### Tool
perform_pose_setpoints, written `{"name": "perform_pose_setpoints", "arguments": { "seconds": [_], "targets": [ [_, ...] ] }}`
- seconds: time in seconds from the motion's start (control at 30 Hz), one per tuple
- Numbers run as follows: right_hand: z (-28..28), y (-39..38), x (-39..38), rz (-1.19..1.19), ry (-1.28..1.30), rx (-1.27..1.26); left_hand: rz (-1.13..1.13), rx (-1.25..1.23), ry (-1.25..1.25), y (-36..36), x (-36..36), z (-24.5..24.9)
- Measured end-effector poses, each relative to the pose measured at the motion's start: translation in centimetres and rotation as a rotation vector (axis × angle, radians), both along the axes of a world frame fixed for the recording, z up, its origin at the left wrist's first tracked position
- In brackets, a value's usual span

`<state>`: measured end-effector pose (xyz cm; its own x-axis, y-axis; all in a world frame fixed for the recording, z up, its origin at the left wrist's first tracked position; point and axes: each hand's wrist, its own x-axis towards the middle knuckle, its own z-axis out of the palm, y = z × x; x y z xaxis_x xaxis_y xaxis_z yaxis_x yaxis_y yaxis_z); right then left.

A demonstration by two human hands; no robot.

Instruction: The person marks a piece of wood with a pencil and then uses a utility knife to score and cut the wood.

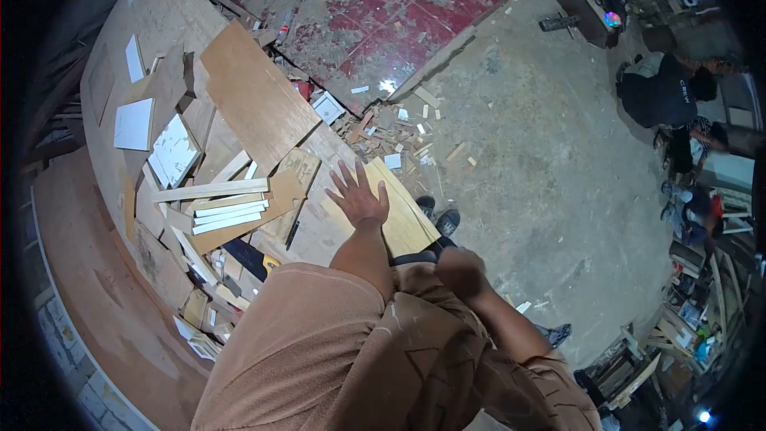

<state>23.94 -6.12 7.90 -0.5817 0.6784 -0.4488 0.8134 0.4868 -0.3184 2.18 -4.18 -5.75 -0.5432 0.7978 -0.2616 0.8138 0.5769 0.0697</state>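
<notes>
My left hand (361, 198) lies flat with fingers spread, its palm on a pale wood board (408, 222) and its fingertips reaching over the plywood worktop beside it. My right hand (463, 270) is smeared by motion near the board's near end, in front of my body. Its fingers do not show clearly, and I cannot make out whether anything is in them. A dark shape (413, 258) crosses the near end of the board, too indistinct to name. Left of my left hand lie a black pen (293, 234) and a handsaw (243, 255) with a yellow handle.
White-faced panels (173, 152), wood strips (211, 191) and a brown plywood sheet (257, 92) cover much of the worktop. Offcuts (391, 137) litter the concrete floor (550, 160) beyond its edge. At the far right a person in a dark shirt (658, 100) bends over.
</notes>
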Motion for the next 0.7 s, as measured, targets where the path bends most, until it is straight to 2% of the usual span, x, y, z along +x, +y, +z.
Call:
{"name": "perform_pose_setpoints", "arguments": {
  "seconds": [0.03,0.07,0.13,0.2,0.23,0.3,0.37,0.43,0.5,0.53,0.6,0.63,0.7],
  "targets": [
    [1.3,0.2,0.0,-0.114,-0.068,-0.139,0.003,0.001,-0.002,-0.1,0.0,0.0],
    [0.7,0.0,-0.1,-0.114,-0.07,-0.136,0.002,-0.004,0.006,0.0,0.0,0.0],
    [-2.5,-0.9,-0.5,0.066,-0.104,0.198,0.001,-0.004,0.012,0.2,0.1,0.0],
    [-7.4,1.2,-3.0,0.01,-0.179,-0.253,0.006,-0.02,0.027,0.1,0.1,0.1],
    [-10.0,1.2,-3.9,0.012,-0.177,-0.254,0.008,-0.021,0.029,0.0,0.2,0.2],
    [-14.0,1.0,-5.3,-0.407,-0.206,-0.251,0.009,0.009,0.006,0.1,0.1,0.4],
    [-11.0,-0.2,-3.6,-0.347,-0.171,-0.197,0.007,0.001,0.014,0.3,-0.1,0.4],
    [-5.4,-0.7,-1.4,-0.282,-0.149,-0.142,0.01,-0.009,0.008,0.1,0.2,0.3],
    [-0.4,0.0,-0.6,-0.106,-0.186,-0.158,0.003,0.008,0.02,0.1,0.1,0.3],
    [0.0,0.0,-0.6,-0.109,-0.185,-0.156,0.0,0.01,0.02,0.1,0.0,0.4],
    [0.7,0.2,-0.8,0.022,-0.157,0.084,-0.004,-0.016,0.014,0.2,0.2,0.7],
    [0.7,0.7,-1.4,0.023,-0.154,0.089,-0.002,-0.012,0.017,0.3,0.2,0.7],
    [0.4,1.9,-3.2,-0.035,-0.135,-0.128,-0.015,-0.049,0.041,0.2,0.2,0.4]
  ]
}}
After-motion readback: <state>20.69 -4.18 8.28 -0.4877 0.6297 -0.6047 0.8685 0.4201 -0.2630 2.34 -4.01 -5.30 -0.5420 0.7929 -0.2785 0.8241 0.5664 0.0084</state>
